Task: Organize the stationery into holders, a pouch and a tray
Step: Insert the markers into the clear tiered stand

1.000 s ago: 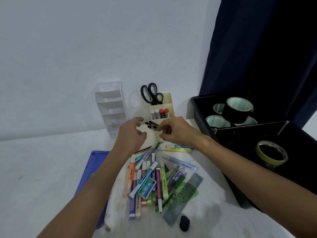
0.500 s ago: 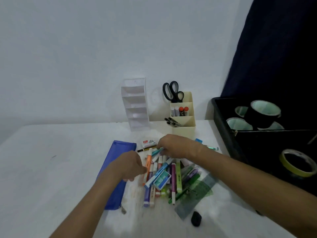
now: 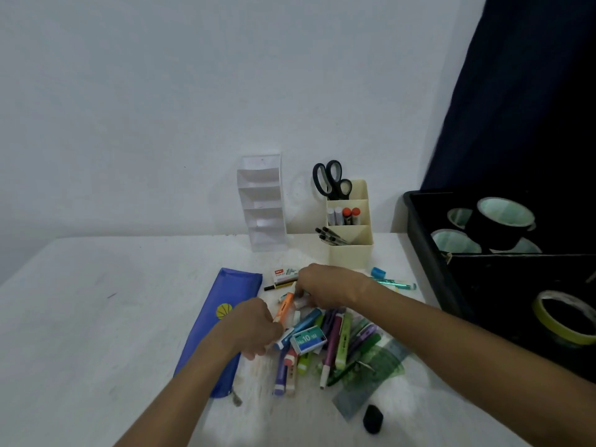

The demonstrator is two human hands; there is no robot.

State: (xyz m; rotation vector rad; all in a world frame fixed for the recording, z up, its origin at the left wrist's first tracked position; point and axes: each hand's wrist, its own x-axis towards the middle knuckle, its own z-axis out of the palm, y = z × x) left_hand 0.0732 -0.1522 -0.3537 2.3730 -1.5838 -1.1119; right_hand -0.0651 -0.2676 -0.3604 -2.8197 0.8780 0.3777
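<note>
A heap of markers and highlighters (image 3: 335,340) lies on the white table, with a staples box (image 3: 308,341) on top. My left hand (image 3: 251,327) grips the lower end of an orange marker (image 3: 285,306). My right hand (image 3: 325,285) pinches the upper end of the same marker. A blue pouch (image 3: 222,321) lies flat to the left of the heap. Behind stand a cream holder (image 3: 350,240) with scissors, glue sticks and black pens, and a clear tiered holder (image 3: 263,201) with nothing in it.
A black tray (image 3: 429,253) with tape rolls (image 3: 503,221) stands at the right, a yellow roll (image 3: 562,317) nearer me. A green ruler (image 3: 374,379) and a black eraser (image 3: 372,418) lie in front of the heap. A teal pen (image 3: 396,283) and another staples box (image 3: 283,275) lie behind it.
Both hands came down from the cream holder, where black pens now rest, to the heap. They have closed on the orange marker. The camera has swung left.
</note>
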